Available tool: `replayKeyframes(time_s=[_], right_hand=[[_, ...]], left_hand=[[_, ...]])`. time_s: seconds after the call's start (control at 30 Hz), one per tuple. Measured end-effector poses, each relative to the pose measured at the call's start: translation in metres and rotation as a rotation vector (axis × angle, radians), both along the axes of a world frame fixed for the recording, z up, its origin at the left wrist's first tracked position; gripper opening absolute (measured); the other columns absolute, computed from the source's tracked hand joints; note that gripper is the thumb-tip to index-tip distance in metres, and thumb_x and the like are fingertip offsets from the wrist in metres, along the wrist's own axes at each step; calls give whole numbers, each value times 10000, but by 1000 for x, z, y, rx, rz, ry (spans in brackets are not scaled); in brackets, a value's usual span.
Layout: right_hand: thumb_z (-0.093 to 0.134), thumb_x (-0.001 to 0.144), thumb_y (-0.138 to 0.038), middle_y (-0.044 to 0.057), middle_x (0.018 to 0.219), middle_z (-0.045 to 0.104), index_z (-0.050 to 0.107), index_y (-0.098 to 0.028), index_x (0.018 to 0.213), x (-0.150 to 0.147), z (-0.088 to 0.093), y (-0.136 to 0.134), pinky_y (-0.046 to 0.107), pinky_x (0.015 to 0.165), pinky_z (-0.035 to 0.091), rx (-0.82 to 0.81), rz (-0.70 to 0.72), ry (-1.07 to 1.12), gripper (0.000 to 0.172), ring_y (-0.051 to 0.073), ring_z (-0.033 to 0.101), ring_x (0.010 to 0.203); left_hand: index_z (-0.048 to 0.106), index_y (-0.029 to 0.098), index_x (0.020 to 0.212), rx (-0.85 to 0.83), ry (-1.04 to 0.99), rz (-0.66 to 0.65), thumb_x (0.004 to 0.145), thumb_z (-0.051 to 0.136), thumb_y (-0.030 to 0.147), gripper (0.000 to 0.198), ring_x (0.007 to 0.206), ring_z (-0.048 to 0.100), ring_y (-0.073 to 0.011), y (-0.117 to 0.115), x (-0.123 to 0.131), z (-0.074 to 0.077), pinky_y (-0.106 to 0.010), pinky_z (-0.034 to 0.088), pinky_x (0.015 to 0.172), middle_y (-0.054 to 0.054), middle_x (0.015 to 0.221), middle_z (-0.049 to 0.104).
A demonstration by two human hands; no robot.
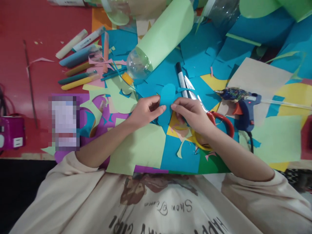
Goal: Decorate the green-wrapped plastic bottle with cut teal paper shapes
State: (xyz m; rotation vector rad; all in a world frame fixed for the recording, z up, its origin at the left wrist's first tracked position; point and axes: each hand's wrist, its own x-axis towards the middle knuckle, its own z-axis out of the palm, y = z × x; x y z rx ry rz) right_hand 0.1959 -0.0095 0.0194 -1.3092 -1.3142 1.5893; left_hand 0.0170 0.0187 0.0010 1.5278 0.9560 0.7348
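Note:
A blue paper cutout with rounded ends stands between my two hands. My left hand pinches its left edge between thumb and fingers. On the opposite edge, the fingertips of my right hand are closed on the same piece. Just beyond my right hand lie a black-capped marker and the blades of scissors; the red-handled scissors lie partly under my right forearm. A yellow ring-shaped handle shows below that wrist.
A plastic bottle wrapped in green paper lies ahead. To the right rests a blue hot glue gun with a glue stick in it. Several markers lie at the left, near a blurred phone. Coloured paper sheets and scraps cover the red table.

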Motion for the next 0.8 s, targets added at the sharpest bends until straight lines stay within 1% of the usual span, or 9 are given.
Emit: replayKeyframes(time_s=[0.13, 0.23, 0.33, 0.4, 0.5, 0.57, 0.67, 0.73, 0.8], right_hand=[[605, 873, -474, -70, 376, 432, 515, -208, 612, 0, 0, 0, 242, 393, 273, -13, 12, -1, 383, 81, 388, 349], [632, 859, -467, -72, 403, 427, 532, -198, 626, 0, 2, 2, 242, 395, 252, 2, 49, 1, 370, 73, 369, 371], [664, 839, -451, -73, 427, 437, 538, -192, 624, 0, 4, 3, 239, 396, 241, 24, 72, 11, 359, 62, 349, 382], [651, 851, -434, -71, 420, 430, 532, -194, 615, 1, 4, 3, 241, 396, 238, 26, 66, 12, 357, 64, 346, 384], [638, 860, -442, -67, 416, 427, 507, -201, 610, 1, 4, 3, 246, 397, 235, 16, 72, -2, 371, 68, 345, 381], [672, 824, -499, -66, 436, 426, 479, -206, 595, 0, 4, 3, 244, 404, 245, 30, 66, -12, 419, 67, 349, 400], [710, 741, -618, -56, 483, 429, 434, -212, 570, -4, 5, 3, 238, 423, 281, 54, 40, 10, 519, 73, 363, 452], [691, 728, -666, -48, 500, 435, 425, -213, 571, -6, 5, 3, 239, 432, 296, 60, 41, 34, 549, 78, 366, 471], [672, 742, -675, -47, 497, 417, 416, -211, 568, -6, 3, 3, 239, 430, 278, 77, 46, 15, 557, 75, 346, 470]], left_hand=[[312, 222, 635, -97, -7, 10, 764, 577, 367, 329, 448, 364, -64, 0, -1, 0, -209, 294, 423, 75, 515, 306], [324, 218, 633, -115, -23, 6, 769, 591, 365, 334, 443, 393, -65, 0, -1, 0, -201, 328, 423, 74, 497, 338], [324, 214, 622, -96, -37, 3, 776, 603, 348, 346, 440, 376, -56, 1, -1, 1, -192, 318, 416, 77, 500, 320], [329, 211, 610, -79, -51, -4, 786, 595, 341, 345, 435, 369, -52, 1, -1, 2, -189, 314, 412, 78, 507, 308], [361, 208, 612, -64, -41, -24, 812, 575, 360, 330, 434, 423, -64, 1, -1, 2, -195, 337, 417, 71, 492, 378], [380, 207, 624, -42, -16, -49, 828, 570, 384, 330, 435, 434, -71, 0, -2, 0, -200, 334, 418, 63, 482, 426], [397, 202, 632, 26, 32, -88, 848, 570, 396, 338, 455, 410, -72, 0, -4, -1, -208, 303, 429, 59, 496, 433], [401, 198, 633, 50, 52, -99, 850, 583, 412, 355, 478, 401, -74, 0, -5, -1, -216, 296, 449, 59, 511, 425], [397, 198, 632, 52, 55, -105, 849, 586, 428, 369, 489, 390, -74, 0, -6, 0, -222, 293, 465, 61, 516, 414]])
